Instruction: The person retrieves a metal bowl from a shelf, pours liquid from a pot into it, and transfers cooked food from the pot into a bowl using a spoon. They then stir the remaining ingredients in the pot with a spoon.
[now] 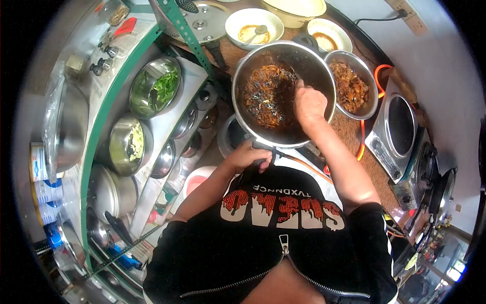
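Observation:
A large metal pot stands in front of me, tilted slightly in view, with dark brown, glossy chopped food across its bottom. My left hand is closed around the pot's black handle on the side nearest my body. Over the right part of the pot's inside, my right hand is closed, its fingers toward the food. Whatever it grips is mostly hidden by the hand and the dark pot wall. Right beside the pot sits a metal bowl of brown cooked pieces.
Behind the pot are a white bowl with a spoon, a smaller sauce-stained bowl and a metal lid. An electric hotplate and orange hose lie right. Left, a shelf holds bowls of cut greens and pale slices.

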The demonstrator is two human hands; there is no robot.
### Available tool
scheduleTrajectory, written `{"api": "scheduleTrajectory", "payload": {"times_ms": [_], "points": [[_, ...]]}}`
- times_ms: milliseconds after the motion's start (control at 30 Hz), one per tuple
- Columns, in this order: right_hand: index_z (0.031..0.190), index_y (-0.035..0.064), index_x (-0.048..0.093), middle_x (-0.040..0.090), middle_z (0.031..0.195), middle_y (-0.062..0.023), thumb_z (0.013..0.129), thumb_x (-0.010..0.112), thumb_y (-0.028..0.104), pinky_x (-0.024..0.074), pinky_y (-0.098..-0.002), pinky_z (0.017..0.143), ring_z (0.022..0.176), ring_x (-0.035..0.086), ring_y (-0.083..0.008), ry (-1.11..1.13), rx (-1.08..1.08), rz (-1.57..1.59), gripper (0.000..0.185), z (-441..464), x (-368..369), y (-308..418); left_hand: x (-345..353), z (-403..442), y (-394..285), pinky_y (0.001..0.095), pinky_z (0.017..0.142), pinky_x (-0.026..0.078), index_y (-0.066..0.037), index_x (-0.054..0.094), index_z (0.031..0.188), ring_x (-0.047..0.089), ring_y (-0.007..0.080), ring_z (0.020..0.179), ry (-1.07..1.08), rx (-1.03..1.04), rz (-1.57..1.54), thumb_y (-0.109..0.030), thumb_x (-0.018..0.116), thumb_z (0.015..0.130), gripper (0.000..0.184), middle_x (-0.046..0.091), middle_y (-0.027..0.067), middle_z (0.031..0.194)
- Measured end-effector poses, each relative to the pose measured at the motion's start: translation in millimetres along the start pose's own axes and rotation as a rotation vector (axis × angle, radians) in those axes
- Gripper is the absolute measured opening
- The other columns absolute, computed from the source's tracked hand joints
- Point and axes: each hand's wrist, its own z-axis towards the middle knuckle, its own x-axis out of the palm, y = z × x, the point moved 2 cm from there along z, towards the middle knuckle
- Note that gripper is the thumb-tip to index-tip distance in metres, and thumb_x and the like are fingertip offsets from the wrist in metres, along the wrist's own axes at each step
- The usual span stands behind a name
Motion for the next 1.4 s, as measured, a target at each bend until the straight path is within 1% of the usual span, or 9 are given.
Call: {"api": "scheduleTrajectory", "payload": {"times_ms": [167,333,633,700,900,967,1033,1233,1400], "points": [[0.101,0.0007,0.061,0.068,0.081,-0.0154,0.086,0.047,0.008,0.0547,-0.0364,0.063,0.075,0.068,-0.0288,0.13,-0.003,-0.038,0.022,16,6,7,-4,-1,-4,0.0284,0.05,0.042,-0.003,0.054,0.071,0.051,0.016,0.052,-0.002,-0.033,-0.071,-0.017,0.057,0.082,0.018,0.053,0.0063,0.058],[0.105,-0.0077,0.058,0.068,0.084,-0.0165,0.085,0.049,0.007,0.0548,-0.0353,0.062,0.076,0.068,-0.0265,0.167,-0.065,-0.042,0.026,18,6,30,-7,0,-4,0.0294,0.047,0.041,-0.003,0.055,0.075,0.049,0.0146,0.05,0.002,-0.044,-0.116,-0.018,0.056,0.084,0.017,0.051,0.0049,0.058],[0.109,-0.0113,0.051,0.068,0.087,-0.0182,0.086,0.049,0.006,0.0553,-0.0341,0.06,0.076,0.068,-0.0268,0.271,0.009,0.073,0.03,11,25,66,-3,5,-6,0.0284,0.05,0.043,-0.003,0.055,0.072,0.051,0.0156,0.051,-0.03,-0.085,-0.202,-0.016,0.056,0.082,0.017,0.053,0.006,0.058],[0.109,-0.0113,0.051,0.068,0.085,-0.0179,0.085,0.049,0.006,0.0552,-0.035,0.06,0.074,0.068,-0.0273,0.267,-0.105,-0.02,0.029,6,28,70,-2,4,-9,0.0283,0.051,0.043,-0.003,0.055,0.072,0.051,0.0155,0.051,-0.002,-0.069,-0.168,-0.016,0.056,0.082,0.017,0.053,0.0059,0.058],[0.107,-0.0045,0.057,0.068,0.078,-0.017,0.086,0.048,0.007,0.055,-0.0361,0.058,0.073,0.068,-0.0273,0.223,-0.178,-0.043,0.025,2,5,42,-5,1,-9,0.0278,0.051,0.043,-0.004,0.055,0.072,0.051,0.0151,0.052,-0.019,-0.062,-0.19,-0.017,0.055,0.083,0.017,0.053,0.0055,0.06],[0.101,-0.0038,0.059,0.067,0.073,-0.0155,0.086,0.048,0.009,0.0532,-0.038,0.051,0.068,0.068,-0.0261,0.093,-0.111,0.027,0.023,3,19,32,-7,0,-7,0.0276,0.051,0.043,-0.004,0.055,0.073,0.051,0.015,0.052,-0.011,-0.064,-0.209,-0.017,0.055,0.083,0.017,0.053,0.0053,0.06],[0.101,-0.0025,0.059,0.068,0.076,-0.0151,0.085,0.049,0.009,0.0543,-0.0374,0.056,0.071,0.068,-0.027,0.152,-0.046,-0.002,0.022,7,12,32,-9,2,-4,0.0273,0.05,0.042,-0.004,0.055,0.073,0.051,0.0148,0.052,0.008,-0.069,-0.224,-0.017,0.055,0.083,0.016,0.053,0.0051,0.06],[0.105,-0.0025,0.058,0.068,0.078,-0.0157,0.083,0.053,0.008,0.0547,-0.0373,0.056,0.072,0.068,-0.0271,0.091,-0.103,0.022,0.024,24,30,40,-7,1,-7,0.0266,0.049,0.042,-0.004,0.055,0.074,0.051,0.0146,0.051,-0.015,-0.08,-0.244,-0.018,0.056,0.083,0.016,0.054,0.0052,0.059],[0.117,-0.0087,0.049,0.068,0.086,-0.0158,0.083,0.054,0.005,0.055,-0.0339,0.061,0.078,0.068,-0.0266,0.255,-0.127,0.016,0.038,13,20,59,-6,4,-7,0.0269,0.049,0.043,-0.003,0.055,0.074,0.051,0.0151,0.049,0.013,-0.069,-0.252,-0.017,0.055,0.083,0.016,0.054,0.0056,0.059]]}}
